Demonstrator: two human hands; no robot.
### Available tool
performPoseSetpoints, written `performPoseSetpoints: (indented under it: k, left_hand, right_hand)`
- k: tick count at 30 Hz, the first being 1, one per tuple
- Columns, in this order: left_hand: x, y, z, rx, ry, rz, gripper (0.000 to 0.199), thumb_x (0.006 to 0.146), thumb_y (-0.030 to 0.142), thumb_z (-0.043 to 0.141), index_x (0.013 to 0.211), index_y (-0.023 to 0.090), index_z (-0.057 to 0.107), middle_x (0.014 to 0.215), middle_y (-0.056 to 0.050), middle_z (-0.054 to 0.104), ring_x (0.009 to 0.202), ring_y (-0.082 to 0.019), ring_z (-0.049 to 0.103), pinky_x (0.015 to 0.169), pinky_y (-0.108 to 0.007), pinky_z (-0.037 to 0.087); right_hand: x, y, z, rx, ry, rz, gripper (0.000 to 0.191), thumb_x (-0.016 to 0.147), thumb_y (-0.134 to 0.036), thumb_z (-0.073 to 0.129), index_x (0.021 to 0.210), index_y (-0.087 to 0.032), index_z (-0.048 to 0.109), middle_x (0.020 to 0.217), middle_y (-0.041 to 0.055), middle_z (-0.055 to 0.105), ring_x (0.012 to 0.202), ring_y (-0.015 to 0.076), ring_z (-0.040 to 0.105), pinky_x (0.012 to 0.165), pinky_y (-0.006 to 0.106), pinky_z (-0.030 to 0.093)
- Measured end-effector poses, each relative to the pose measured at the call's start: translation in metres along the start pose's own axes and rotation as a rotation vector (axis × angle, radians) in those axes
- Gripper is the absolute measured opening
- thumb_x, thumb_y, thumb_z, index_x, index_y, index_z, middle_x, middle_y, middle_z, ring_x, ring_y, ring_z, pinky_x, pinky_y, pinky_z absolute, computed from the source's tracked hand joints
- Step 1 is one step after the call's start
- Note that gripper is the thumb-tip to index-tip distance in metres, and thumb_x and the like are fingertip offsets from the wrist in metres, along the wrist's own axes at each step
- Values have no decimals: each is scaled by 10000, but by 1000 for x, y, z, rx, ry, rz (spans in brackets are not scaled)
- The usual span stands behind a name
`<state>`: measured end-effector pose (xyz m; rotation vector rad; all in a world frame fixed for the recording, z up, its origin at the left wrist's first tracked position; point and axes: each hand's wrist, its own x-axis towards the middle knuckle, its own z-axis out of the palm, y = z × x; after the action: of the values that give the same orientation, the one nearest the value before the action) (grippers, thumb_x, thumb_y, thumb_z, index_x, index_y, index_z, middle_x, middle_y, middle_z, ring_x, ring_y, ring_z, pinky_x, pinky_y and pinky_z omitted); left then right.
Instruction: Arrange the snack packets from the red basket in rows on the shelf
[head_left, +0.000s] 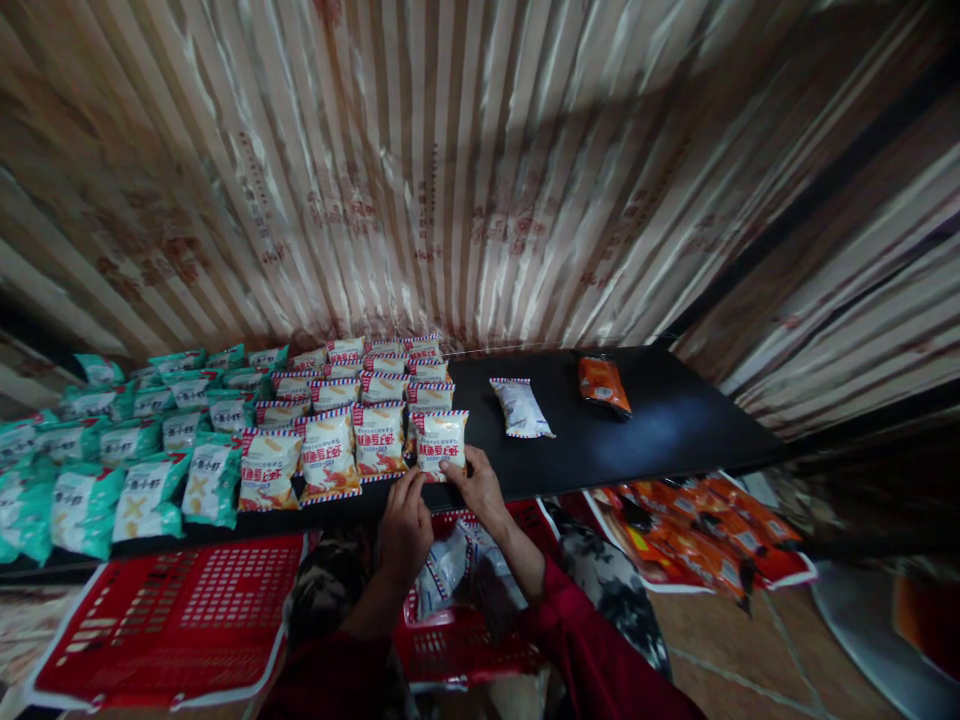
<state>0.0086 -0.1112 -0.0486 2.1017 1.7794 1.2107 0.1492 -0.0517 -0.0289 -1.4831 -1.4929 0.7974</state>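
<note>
A white and orange snack bag (439, 436) stands upright at the front right end of rows of like bags on a black shelf. My right hand (480, 490) grips its lower right corner, thumb on the front face. The fingers of my left hand (407, 522) are closed at its lower left corner, pinching the bottom edge. Just left of it stands another matching snack bag (380, 440). A white bag (521, 408), its plain side up, lies apart to the right on the shelf.
Teal snack bags (150, 497) fill the shelf's left part. An orange packet (604, 384) lies farther right. Below are a red basket (172, 620), a basket with whitish bags (450, 575) between my legs, and orange packets (697, 530) at right. A striped curtain (420, 180) hangs behind.
</note>
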Motion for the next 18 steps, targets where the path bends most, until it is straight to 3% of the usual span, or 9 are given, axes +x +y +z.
performPoseSetpoints:
  k: [5, 18]
  left_hand:
    - [0, 1, 1, -4, -26, -32, 411, 805, 46, 365, 1177, 128, 517, 1199, -118, 563, 1140, -197, 502, 971, -382, 444]
    - [-2, -2, 8, -18, -17, -140, 375, 795, 66, 376, 1136, 103, 529, 1194, -142, 543, 1148, -222, 498, 978, -411, 436]
  right_hand:
    - [1, 4, 2, 24, -10, -34, 350, 729, -411, 600, 1006, -208, 666, 1057, 83, 622, 1019, 242, 538, 905, 375, 433]
    - [4, 6, 7, 68, 5, -42, 360, 729, -417, 609, 1009, -198, 664, 1067, 90, 616, 1023, 240, 549, 930, 385, 425]
